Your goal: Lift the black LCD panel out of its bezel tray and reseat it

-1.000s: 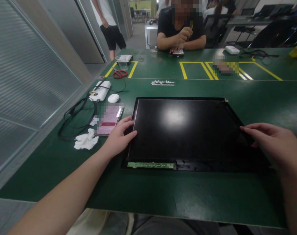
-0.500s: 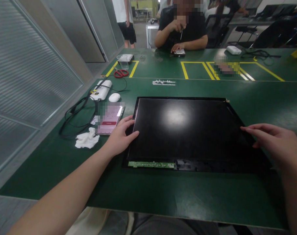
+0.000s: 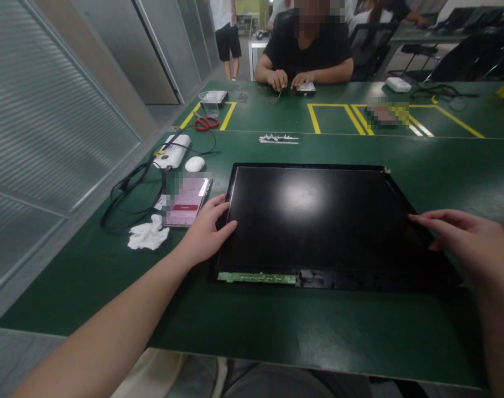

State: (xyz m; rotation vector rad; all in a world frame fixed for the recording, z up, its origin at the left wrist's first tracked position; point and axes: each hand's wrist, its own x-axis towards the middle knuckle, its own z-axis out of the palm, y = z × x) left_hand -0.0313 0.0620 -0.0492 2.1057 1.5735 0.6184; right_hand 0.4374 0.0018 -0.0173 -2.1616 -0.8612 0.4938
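Observation:
A large black LCD panel [image 3: 313, 221] in a dark frame lies flat in front of me, with a narrow green circuit board [image 3: 255, 278] along its near left edge. My left hand [image 3: 208, 229] grips the panel's left edge, its thumb over the border and its index finger along the side; the lower fingers are partly hidden. At the right edge, my right hand [image 3: 463, 232] is closed in a pinch, thumb and index fingertips together on the rim. Whether anything small lies between those fingertips is too dark to make out.
Left of the panel on the green table [image 3: 318, 331] are a phone [image 3: 187, 202], crumpled tissue [image 3: 149, 233], white earbud case [image 3: 195, 164], white power bank [image 3: 172, 151], black cables [image 3: 123, 190] and red scissors [image 3: 206, 122]. White strips [image 3: 279, 139] lie beyond it. A co-worker [image 3: 305, 58] sits opposite.
Both my hands and the panel stay put. The co-worker opposite has lowered a raised hand with a thin tool to the table. A person standing behind has shifted right.

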